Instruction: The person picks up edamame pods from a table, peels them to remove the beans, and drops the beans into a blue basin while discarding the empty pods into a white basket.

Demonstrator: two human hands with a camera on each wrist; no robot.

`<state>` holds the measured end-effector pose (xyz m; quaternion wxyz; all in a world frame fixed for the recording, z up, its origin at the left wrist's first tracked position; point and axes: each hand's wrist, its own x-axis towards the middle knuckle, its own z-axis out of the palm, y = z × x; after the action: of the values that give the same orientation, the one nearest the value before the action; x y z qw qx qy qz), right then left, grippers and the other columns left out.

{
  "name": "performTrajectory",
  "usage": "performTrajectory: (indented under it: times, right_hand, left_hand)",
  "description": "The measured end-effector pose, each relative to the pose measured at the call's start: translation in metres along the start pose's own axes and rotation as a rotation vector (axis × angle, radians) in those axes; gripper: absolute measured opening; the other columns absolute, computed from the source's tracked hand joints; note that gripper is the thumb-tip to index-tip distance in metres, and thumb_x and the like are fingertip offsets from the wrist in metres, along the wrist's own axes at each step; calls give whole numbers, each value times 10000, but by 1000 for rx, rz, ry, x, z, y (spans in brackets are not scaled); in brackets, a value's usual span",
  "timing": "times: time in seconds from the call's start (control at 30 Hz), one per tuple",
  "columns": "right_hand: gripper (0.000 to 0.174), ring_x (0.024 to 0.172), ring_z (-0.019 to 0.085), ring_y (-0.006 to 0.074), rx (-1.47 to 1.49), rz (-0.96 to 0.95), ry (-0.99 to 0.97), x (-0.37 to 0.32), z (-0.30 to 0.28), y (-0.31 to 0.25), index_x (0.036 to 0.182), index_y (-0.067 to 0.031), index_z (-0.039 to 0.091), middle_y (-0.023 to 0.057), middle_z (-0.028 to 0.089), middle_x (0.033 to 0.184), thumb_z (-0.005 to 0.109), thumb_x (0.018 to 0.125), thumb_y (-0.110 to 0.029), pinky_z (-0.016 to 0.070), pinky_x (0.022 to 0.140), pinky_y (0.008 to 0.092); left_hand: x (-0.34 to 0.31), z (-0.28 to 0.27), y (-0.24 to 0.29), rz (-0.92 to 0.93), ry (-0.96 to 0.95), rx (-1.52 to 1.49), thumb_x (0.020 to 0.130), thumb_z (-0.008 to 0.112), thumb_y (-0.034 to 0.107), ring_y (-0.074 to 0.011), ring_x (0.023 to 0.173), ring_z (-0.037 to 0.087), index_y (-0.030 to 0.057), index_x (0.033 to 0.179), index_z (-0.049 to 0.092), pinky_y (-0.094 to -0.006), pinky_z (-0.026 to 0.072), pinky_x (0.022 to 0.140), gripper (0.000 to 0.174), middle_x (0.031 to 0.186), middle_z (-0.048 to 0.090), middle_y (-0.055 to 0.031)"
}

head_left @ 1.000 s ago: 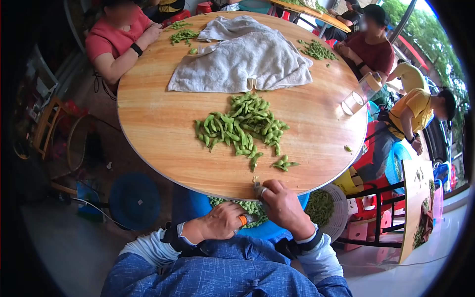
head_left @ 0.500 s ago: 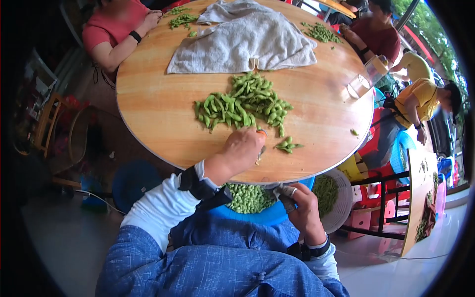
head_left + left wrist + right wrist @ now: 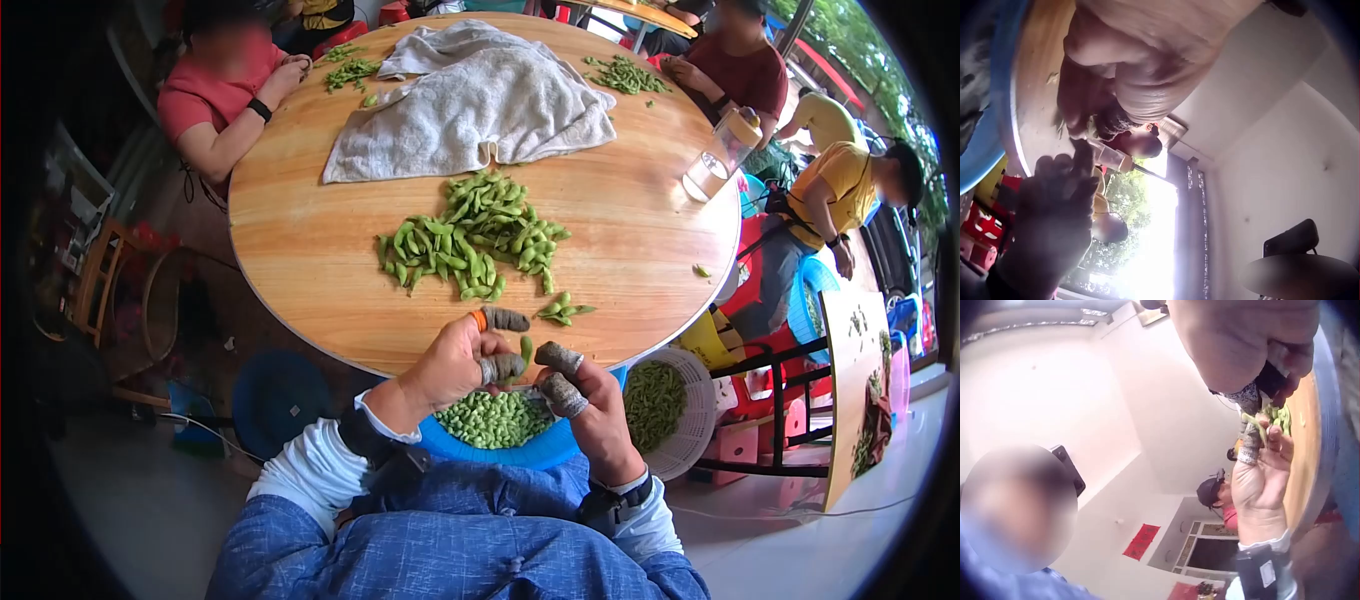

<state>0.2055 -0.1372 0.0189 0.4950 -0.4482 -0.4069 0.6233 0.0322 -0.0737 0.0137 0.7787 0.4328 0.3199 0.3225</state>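
Fingers of your left hand (image 3: 445, 368) are curled in, pinching one green pod (image 3: 526, 348) just below the middle of the head view. Your right hand (image 3: 606, 425) is at its right, with two wrapped fingertips (image 3: 558, 357) slightly apart beside the pod; whether they touch or grip it, I cannot tell. Above your hands, near the frame's centre, a heap of pods (image 3: 462, 250) lies on the wooden table (image 3: 310, 260); lower centre, a blue basin (image 3: 545, 452) holds shelled beans (image 3: 490, 420).
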Motion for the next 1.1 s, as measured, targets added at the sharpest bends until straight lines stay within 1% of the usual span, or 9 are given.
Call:
performTrajectory:
  times: [0.37,0.4,0.5,0.63,0.8,0.9,0.93,1.03,1.1]
  right_hand:
    - [218,798,537,111,80,52,-36,-18,-27,13,982,11,532,46,581,889,562,789,-84,423,745,242]
    - [202,789,544,125,78,39,23,-24,-33,8,958,2,542,49,585,866,570,776,-83,427,734,244]
    - [194,634,488,68,118,-96,423,-42,-68,4,926,-15,546,25,560,755,558,761,-117,400,553,187]
    - [147,591,507,81,458,-326,907,-60,-186,38,931,-40,531,22,541,757,460,833,-125,359,423,168]
    - [117,587,510,88,661,-163,824,-80,-194,51,882,-46,551,18,553,733,490,829,-131,341,408,169]
    - [123,619,512,61,253,-105,836,-63,-130,26,898,-39,554,9,556,752,504,821,-120,363,460,149]
    - [151,635,512,61,127,-107,704,-56,-113,21,934,-26,550,8,553,754,516,816,-114,384,499,158]
    - [266,661,496,72,-272,-168,364,-30,-66,14,1030,9,526,20,550,781,558,791,-103,397,569,185]
    - [319,714,510,87,-130,-160,175,-18,-35,13,1097,27,474,31,553,811,541,789,-25,426,642,213]
  left_hand:
    - [-4,11,-14,-102,-88,241,792,554,67,-54,555,497,22,1014,476,-174,395,462,240,713,558,-20]
    - [-2,10,-8,-62,-43,270,812,516,53,-57,564,498,13,974,502,-187,407,473,168,719,553,-2]
    - [14,-9,1,439,174,770,780,545,48,-133,565,540,4,910,538,-232,427,498,137,722,580,-49]
    - [35,-23,25,471,317,1414,734,589,153,-278,635,567,6,816,560,-347,436,547,170,714,574,-153]
    - [60,-24,19,372,336,1686,717,565,202,-337,622,560,22,674,517,-441,416,554,192,622,548,-169]
    - [63,-21,22,351,294,1728,716,565,188,-327,593,559,23,685,536,-416,424,545,170,624,552,-173]
    - [63,-20,24,339,275,1752,716,567,189,-320,582,559,24,700,549,-402,429,542,166,628,554,-176]
    - [49,-12,21,357,279,1282,736,578,163,-205,519,554,9,764,580,-305,431,513,157,616,573,-138]
    - [37,-1,13,275,134,677,785,561,54,-44,635,496,-16,844,578,-196,424,574,93,695,578,-1]
